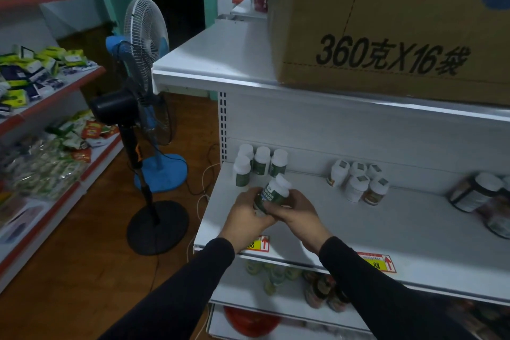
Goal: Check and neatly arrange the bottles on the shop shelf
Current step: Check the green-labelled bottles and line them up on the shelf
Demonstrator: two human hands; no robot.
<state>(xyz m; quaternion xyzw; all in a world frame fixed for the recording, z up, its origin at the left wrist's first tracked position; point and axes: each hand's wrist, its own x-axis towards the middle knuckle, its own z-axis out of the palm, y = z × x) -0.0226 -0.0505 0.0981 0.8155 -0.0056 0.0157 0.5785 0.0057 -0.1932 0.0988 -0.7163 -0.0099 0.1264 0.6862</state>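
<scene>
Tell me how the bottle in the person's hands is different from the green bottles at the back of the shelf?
The held bottle is tilted, gripped by the left hand and right hand; the four shelf bottles stand upright, untouched. The held one is alone; those stand grouped against the back panel. All have white caps and green labels.

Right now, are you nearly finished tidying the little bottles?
Partway, I would guess. Four green bottles already stand upright together at the back left of the shelf. One green bottle is in hand, tilted, held by both the left hand and right hand; it still needs a spot. The white bottles look grouped, but the dark jars at the right look unchecked.
</scene>
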